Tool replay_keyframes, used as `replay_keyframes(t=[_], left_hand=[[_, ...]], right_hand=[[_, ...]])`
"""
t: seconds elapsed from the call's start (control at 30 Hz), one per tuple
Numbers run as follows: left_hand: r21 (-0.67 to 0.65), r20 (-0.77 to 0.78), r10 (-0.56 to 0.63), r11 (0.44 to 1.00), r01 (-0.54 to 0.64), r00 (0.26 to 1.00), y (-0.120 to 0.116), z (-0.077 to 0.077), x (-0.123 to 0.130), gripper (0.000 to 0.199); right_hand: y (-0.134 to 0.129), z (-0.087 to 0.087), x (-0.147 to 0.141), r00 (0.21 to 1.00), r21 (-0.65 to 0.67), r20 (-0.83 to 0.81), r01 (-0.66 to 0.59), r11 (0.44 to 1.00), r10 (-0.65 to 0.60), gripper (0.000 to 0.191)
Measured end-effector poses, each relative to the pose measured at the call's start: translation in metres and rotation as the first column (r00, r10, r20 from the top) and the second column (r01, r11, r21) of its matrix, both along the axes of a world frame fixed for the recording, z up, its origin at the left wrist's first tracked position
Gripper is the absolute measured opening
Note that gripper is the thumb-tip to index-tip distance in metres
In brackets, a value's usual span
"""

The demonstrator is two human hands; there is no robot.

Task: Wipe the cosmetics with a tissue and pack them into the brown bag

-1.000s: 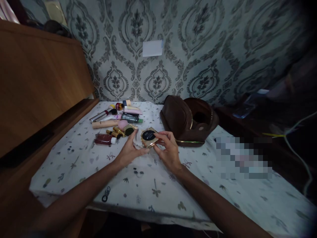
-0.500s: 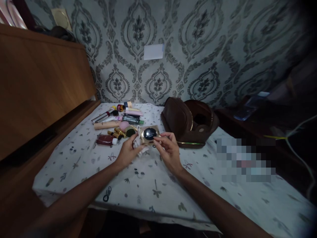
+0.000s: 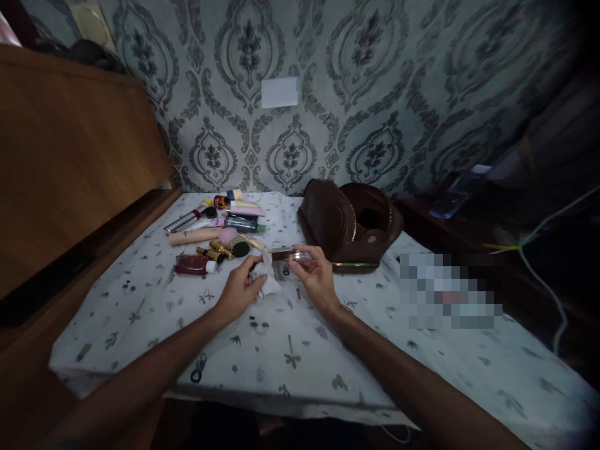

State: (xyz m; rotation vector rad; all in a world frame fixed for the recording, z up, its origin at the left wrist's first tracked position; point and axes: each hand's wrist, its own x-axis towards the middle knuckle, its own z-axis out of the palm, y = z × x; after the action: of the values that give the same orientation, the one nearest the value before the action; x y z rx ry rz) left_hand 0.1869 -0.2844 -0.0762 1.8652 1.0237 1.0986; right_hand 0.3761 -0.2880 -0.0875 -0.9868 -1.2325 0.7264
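A gold-edged compact (image 3: 285,254), seen nearly edge-on, is between my hands above the cloth-covered table. My right hand (image 3: 316,275) pinches its right end between thumb and fingers. My left hand (image 3: 241,286) is closed on a crumpled white tissue (image 3: 266,281), which touches the compact's left end. Just left of the hands lie a dark red bottle (image 3: 192,265) with a white cap, gold tubes (image 3: 220,250), a pink sponge (image 3: 228,236), a round dark green-topped jar (image 3: 240,248) and a long beige tube (image 3: 194,236).
An open brown bag (image 3: 328,225) stands behind and right of my hands. More tubes and bottles lie near the patterned wall. A wooden cabinet (image 3: 79,156) borders the left side. A cable (image 3: 546,275) hangs at the right, beside a blurred patch.
The compact has tilted from showing its dark round lid to nearly edge-on. Both hands still hold their things. The whole view has shifted slightly.
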Motion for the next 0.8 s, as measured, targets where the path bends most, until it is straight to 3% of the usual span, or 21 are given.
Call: replay_keyframes(t=[0.17, 0.4, 0.53, 0.63, 0.8], left_hand=[[0.009, -0.031, -0.025, 1.000, 0.025, 0.999, 0.000, -0.003, 0.000, 0.030], [0.052, -0.122, -0.041, 0.998, 0.048, 0.992, -0.001, -0.002, 0.001, 0.031], [0.088, -0.151, -0.043, 0.994, 0.057, 0.988, 0.000, -0.004, 0.001, 0.037], [0.119, -0.215, -0.085, 0.987, 0.112, 0.973, -0.001, -0.005, 0.002, 0.043], [0.152, -0.219, -0.107, 0.978, 0.143, 0.970, -0.001, -0.005, 0.002, 0.042]], right_hand=[[0.004, -0.003, 0.002, 0.999, -0.026, -0.015, 0.046, 0.999, -0.046, 0.030], [0.006, -0.004, 0.011, 0.974, 0.045, 0.158, 0.160, 0.986, -0.165, 0.031], [0.008, -0.007, 0.011, 0.986, -0.044, 0.094, 0.140, 0.989, -0.136, 0.033], [0.013, -0.013, 0.012, 0.982, -0.147, 0.046, 0.188, 0.971, -0.183, 0.043], [0.017, -0.022, 0.014, 0.984, -0.174, 0.035, 0.179, 0.968, -0.176, 0.053]])
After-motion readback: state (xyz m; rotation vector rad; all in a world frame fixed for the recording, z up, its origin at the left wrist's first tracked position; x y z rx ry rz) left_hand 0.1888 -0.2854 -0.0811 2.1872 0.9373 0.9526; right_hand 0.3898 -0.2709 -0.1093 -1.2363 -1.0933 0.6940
